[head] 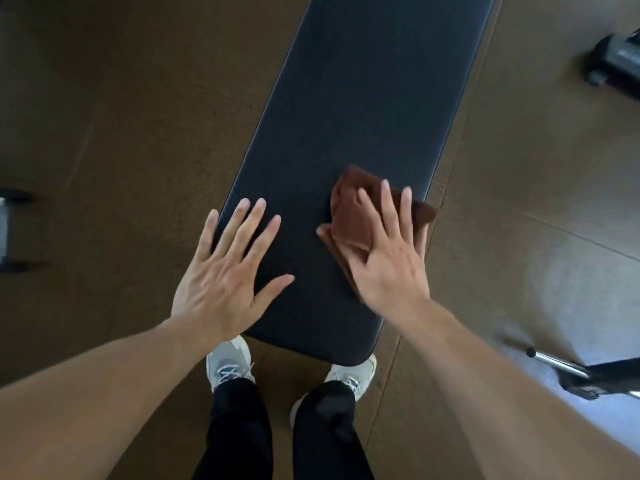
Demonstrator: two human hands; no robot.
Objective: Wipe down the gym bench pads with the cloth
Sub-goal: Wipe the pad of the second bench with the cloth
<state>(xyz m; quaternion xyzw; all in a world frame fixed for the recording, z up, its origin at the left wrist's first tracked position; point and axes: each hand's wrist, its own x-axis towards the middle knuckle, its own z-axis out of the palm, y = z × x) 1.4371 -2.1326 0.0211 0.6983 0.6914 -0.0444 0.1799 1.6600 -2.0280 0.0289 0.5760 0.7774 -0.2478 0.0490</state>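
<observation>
Both hands lie flat with straight fingers: the right hand [389, 261] presses the brown cloth [353, 216] onto the bench pad [346, 116] near its right edge, the left hand [221, 271] braces bare alongside. Most of the pad's length runs away ahead of them.

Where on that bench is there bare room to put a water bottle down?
The bench pad is bare beyond the brown cloth. A narrow strip lies between the left hand and right hand. The near end is crowded.
</observation>
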